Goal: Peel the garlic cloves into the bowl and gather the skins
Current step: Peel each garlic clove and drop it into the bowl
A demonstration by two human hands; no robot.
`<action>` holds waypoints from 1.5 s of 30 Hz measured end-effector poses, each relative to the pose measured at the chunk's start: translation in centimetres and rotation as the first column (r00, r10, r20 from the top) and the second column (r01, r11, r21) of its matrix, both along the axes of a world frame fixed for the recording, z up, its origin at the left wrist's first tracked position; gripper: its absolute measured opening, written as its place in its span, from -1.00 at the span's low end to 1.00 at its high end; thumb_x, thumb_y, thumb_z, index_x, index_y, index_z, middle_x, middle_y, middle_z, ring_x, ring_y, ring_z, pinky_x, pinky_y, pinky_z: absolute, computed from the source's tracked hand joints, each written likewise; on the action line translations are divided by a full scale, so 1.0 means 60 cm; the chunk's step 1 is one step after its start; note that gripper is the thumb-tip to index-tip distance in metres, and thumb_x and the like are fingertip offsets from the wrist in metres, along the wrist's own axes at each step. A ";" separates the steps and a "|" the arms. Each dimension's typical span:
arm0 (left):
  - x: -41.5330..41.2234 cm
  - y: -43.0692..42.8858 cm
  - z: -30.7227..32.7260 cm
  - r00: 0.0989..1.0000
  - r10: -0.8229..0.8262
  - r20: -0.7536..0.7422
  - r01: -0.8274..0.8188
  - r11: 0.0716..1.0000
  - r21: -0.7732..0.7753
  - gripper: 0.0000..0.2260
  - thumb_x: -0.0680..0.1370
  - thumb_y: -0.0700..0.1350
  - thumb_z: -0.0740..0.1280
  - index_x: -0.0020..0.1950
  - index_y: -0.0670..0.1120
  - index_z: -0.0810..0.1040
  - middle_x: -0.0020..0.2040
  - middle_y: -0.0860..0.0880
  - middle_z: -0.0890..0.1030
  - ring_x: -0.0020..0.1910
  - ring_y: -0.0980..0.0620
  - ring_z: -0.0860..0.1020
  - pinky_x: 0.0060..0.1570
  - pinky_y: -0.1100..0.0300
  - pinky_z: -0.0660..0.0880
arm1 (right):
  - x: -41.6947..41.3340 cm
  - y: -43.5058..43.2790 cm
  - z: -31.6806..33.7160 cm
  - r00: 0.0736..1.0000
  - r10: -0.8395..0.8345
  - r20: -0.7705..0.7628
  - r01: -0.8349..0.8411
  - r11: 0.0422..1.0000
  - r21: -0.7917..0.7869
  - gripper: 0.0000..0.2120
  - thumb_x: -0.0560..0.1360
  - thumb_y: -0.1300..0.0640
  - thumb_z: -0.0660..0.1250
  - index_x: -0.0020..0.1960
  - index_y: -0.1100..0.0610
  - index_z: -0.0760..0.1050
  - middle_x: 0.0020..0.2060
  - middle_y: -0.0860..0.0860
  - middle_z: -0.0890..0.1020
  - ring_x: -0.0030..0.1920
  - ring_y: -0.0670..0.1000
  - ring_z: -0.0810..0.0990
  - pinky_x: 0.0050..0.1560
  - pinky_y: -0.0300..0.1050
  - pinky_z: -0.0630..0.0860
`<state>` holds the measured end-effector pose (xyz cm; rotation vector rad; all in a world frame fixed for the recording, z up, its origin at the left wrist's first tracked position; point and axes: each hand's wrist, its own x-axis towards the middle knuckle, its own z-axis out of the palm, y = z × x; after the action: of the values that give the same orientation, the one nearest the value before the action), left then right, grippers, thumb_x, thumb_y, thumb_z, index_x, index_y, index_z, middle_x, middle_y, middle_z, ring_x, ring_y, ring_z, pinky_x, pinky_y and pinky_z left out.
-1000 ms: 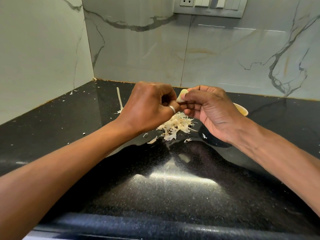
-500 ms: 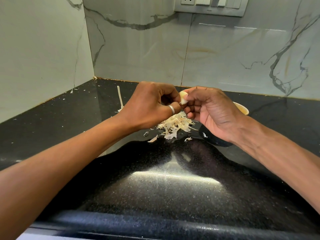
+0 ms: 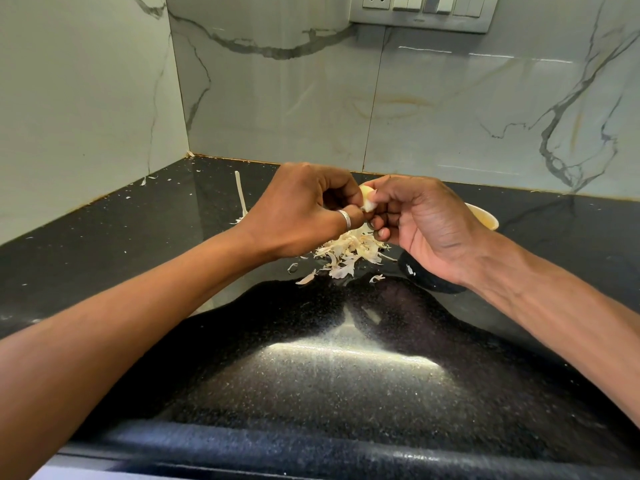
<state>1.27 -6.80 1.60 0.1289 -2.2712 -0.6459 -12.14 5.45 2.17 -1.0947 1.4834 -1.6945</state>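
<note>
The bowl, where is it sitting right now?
In the head view, the bowl sits on the black counter right of centre, mostly hidden behind the right hand, just right of the pile of skins.

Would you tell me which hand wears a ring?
The left hand, with a silver ring on one finger; the right hand, also pinching the garlic clove, shows none.

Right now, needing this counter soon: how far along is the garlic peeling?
Done: a pile of pale papery skins lies on the black speckled counter. In hand: left hand and right hand pinch one cream garlic clove. Left: dropping it in the cream-rimmed bowl, contents hidden, and gathering scattered flakes.
</note>
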 end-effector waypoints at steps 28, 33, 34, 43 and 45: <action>0.000 -0.011 -0.003 0.998 0.054 0.011 -0.053 0.994 -0.096 -0.92 0.48 -0.09 0.45 -0.14 -0.09 0.69 -0.29 0.09 0.66 -0.31 0.17 0.62 -0.29 0.35 0.50 | -0.007 -0.003 -0.004 0.987 -0.039 -0.156 0.045 0.998 0.035 -0.89 0.56 0.38 0.34 0.04 0.39 0.61 -0.20 0.20 0.66 -0.21 0.06 0.63 -0.21 -0.20 0.61; 0.000 -0.006 0.000 0.997 0.062 0.036 -0.062 0.998 -0.007 -0.96 0.48 -0.18 0.47 -0.18 -0.11 0.68 -0.33 0.06 0.64 -0.38 0.14 0.60 -0.36 0.31 0.49 | -0.009 -0.009 -0.005 0.979 -0.068 -0.190 0.075 0.997 0.029 -0.88 0.54 0.40 0.33 -0.01 0.33 0.64 -0.22 0.20 0.65 -0.21 0.08 0.62 -0.20 -0.18 0.61; 0.000 -0.006 0.000 0.997 0.062 0.037 -0.063 0.998 0.006 -0.95 0.48 -0.18 0.48 -0.18 -0.11 0.68 -0.33 0.04 0.65 -0.37 0.11 0.60 -0.35 0.24 0.53 | -0.010 -0.011 -0.006 0.977 -0.078 -0.200 0.085 0.996 0.027 -0.88 0.53 0.40 0.33 -0.01 0.32 0.64 -0.25 0.18 0.66 -0.23 0.07 0.62 -0.21 -0.18 0.61; 0.001 -0.006 0.002 0.997 0.064 0.045 -0.068 0.993 0.095 -0.95 0.49 -0.14 0.48 -0.17 -0.08 0.69 -0.31 -0.03 0.67 -0.33 -0.08 0.65 -0.33 -0.07 0.61 | -0.013 -0.013 -0.008 0.969 -0.090 -0.230 0.094 0.996 0.005 -0.86 0.53 0.39 0.34 0.02 0.34 0.66 -0.21 0.20 0.69 -0.24 0.05 0.65 -0.22 -0.18 0.59; 0.003 -0.007 0.004 0.996 0.082 0.044 -0.086 0.991 0.106 -0.96 0.49 -0.16 0.46 -0.16 -0.09 0.69 -0.34 -0.01 0.66 -0.36 -0.04 0.65 -0.32 -0.04 0.62 | -0.013 -0.013 -0.008 0.969 -0.099 -0.226 0.100 0.995 -0.003 -0.85 0.55 0.38 0.33 0.03 0.31 0.67 -0.18 0.24 0.70 -0.23 0.07 0.66 -0.22 -0.19 0.59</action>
<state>1.44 -7.22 1.86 0.2909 -2.2550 -0.7275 -12.92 4.70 1.69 -1.2619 1.7100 -1.6734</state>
